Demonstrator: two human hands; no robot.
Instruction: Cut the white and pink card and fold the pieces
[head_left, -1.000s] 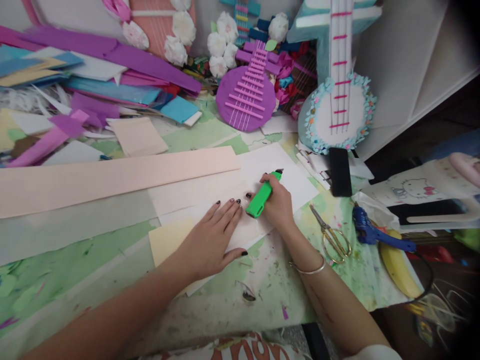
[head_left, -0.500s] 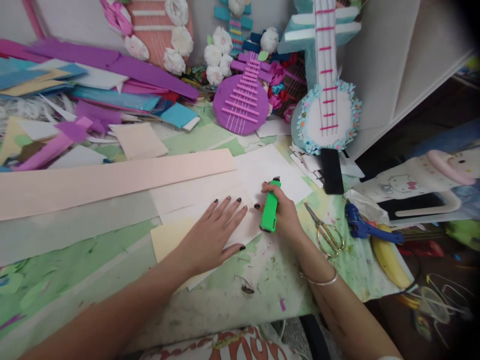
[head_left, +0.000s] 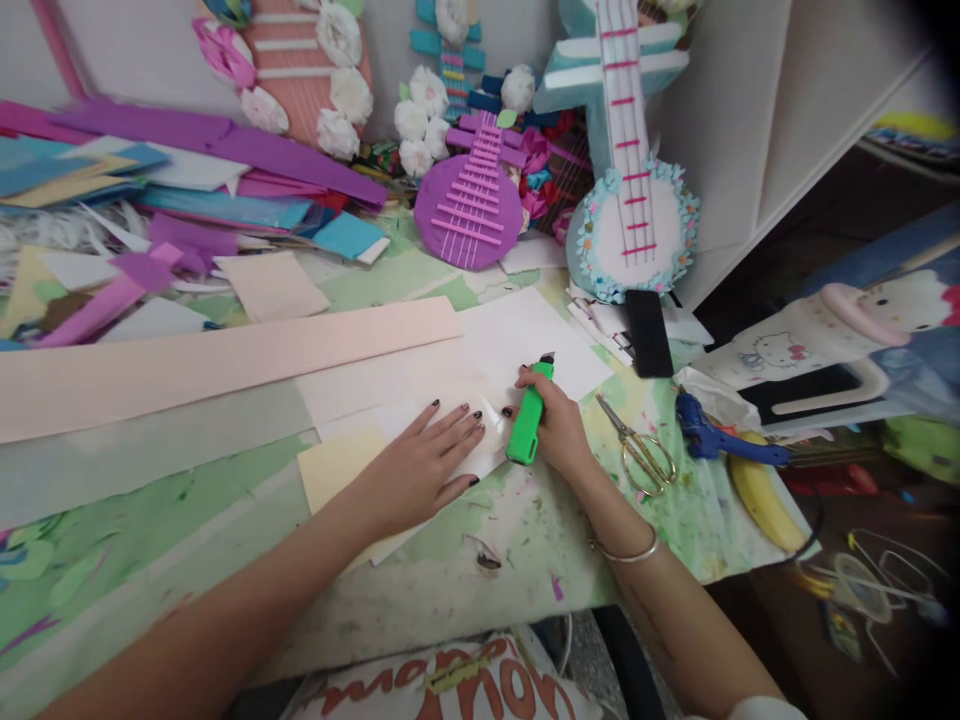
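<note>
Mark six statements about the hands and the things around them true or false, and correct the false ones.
1. The right hand holds a green cutter. True.
2. The cutter's blade is fully hidden. False: it pokes out at the cutter's far end.
3. The scissors lie between the two hands. False: they lie right of the right hand.
4. The left hand lies palm down on pale sheets. True.
5. The glue gun is yellow. False: it is blue.
6. The purple lute is left of the phone. True.
</note>
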